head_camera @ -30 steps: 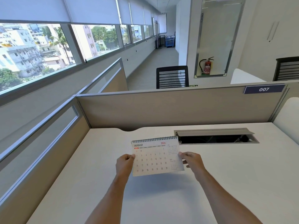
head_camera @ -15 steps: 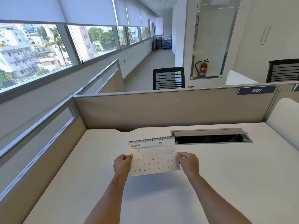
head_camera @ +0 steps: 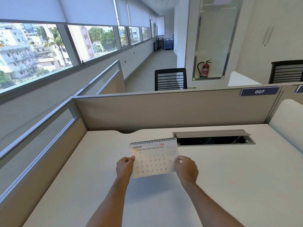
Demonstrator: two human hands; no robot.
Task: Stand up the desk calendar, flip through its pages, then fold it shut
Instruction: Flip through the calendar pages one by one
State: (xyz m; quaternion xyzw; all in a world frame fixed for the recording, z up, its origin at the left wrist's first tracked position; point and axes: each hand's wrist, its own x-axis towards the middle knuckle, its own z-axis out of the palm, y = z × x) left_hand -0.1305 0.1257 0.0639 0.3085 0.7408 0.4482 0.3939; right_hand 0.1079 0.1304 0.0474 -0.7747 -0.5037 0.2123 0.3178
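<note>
- Desk calendar [head_camera: 153,157]: spiral-bound, page reads AUGUST 2026; held up over the white desk [head_camera: 229,185], page facing the person, spiral edge on top, slightly tilted.
- Whether its lower edge touches the desk cannot be told.
- Left hand [head_camera: 124,167]: closed on the calendar's left edge, thumb on the front of the page, fingers behind.
- Right hand [head_camera: 186,168]: pinches the right edge near the lower corner, thumb in front.
- Both forearms are bare and reach in from the bottom of the view.
- Cable hatch [head_camera: 213,138]: lid raised, just beyond and right of the calendar, near its top right corner.
- Partition [head_camera: 164,110] behind the desk carries a label 007 [head_camera: 259,91].
</note>
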